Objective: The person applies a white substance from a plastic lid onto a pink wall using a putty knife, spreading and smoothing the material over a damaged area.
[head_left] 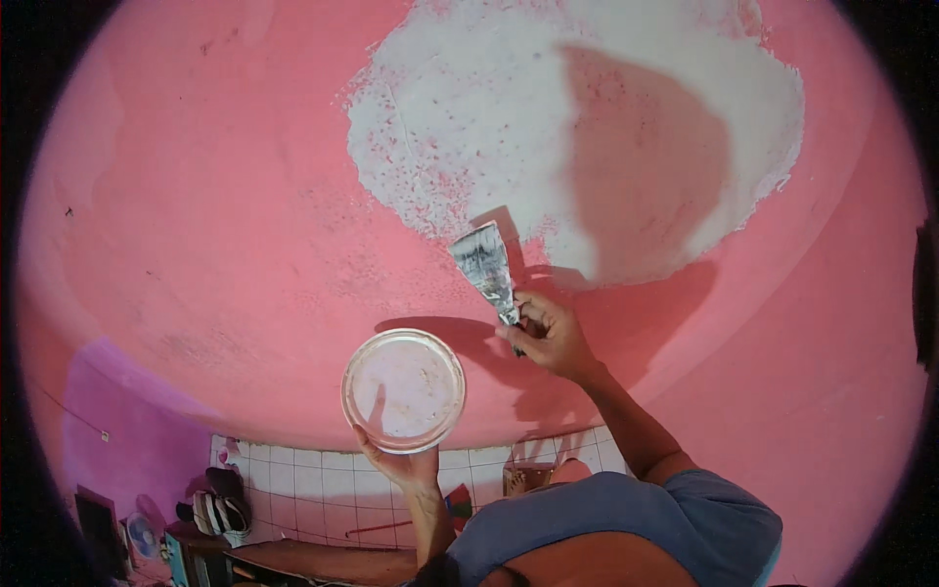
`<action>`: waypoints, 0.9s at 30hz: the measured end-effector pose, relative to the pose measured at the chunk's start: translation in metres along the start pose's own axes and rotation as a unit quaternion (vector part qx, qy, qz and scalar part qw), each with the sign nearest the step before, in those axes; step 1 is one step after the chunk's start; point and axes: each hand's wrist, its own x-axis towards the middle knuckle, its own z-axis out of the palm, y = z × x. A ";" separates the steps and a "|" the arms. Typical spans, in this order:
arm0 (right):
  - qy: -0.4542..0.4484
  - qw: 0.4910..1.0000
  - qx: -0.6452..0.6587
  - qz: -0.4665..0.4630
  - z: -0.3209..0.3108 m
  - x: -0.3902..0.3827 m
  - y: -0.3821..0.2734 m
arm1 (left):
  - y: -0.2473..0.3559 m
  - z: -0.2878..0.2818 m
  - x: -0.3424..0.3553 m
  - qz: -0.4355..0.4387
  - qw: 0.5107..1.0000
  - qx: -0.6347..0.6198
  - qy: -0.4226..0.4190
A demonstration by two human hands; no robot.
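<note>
My right hand (554, 338) grips the handle of a putty knife (483, 262), its flat metal blade smeared with white and dark residue and tilted up to the left. The blade is at the lower edge of a large white putty patch (469, 108) on the pink wall (225, 215); whether it touches the wall I cannot tell. Lower left of it, my left hand (403, 468) holds a round, shallow white tub (346, 391) from below. A thin pale layer of putty coats the inside of the tub. Shadows of my head, hands and tools fall across the wall.
Below the wall runs a white tiled floor (333, 481). At lower left are a purple wall section (127, 411), a dark and striped bundle (220, 509), a fan (143, 533) and a brown wooden surface (323, 562). A thin red stick lies near my left forearm.
</note>
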 end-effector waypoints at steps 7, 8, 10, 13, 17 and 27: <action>-0.040 0.965 -0.252 -0.056 -0.010 -0.016 -0.053 | -0.001 0.000 0.000 -0.004 0.999 -0.037 0.020; -0.045 0.963 -0.259 -0.060 -0.010 -0.012 -0.055 | 0.001 -0.001 0.000 -0.008 0.999 -0.036 0.019; -0.001 0.910 -0.377 -0.172 -0.009 0.001 -0.056 | 0.000 -0.005 0.000 -0.005 0.999 -0.043 0.023; 0.088 0.890 -0.372 -0.247 0.004 0.020 -0.040 | -0.003 -0.008 0.003 -0.001 0.998 -0.051 0.030; 0.081 0.886 -0.347 -0.297 0.020 0.051 -0.044 | -0.004 -0.017 0.002 0.014 0.997 -0.061 0.041; 0.223 0.796 -0.382 -0.413 0.038 0.114 -0.041 | -0.003 -0.025 0.002 0.011 0.992 -0.097 0.082</action>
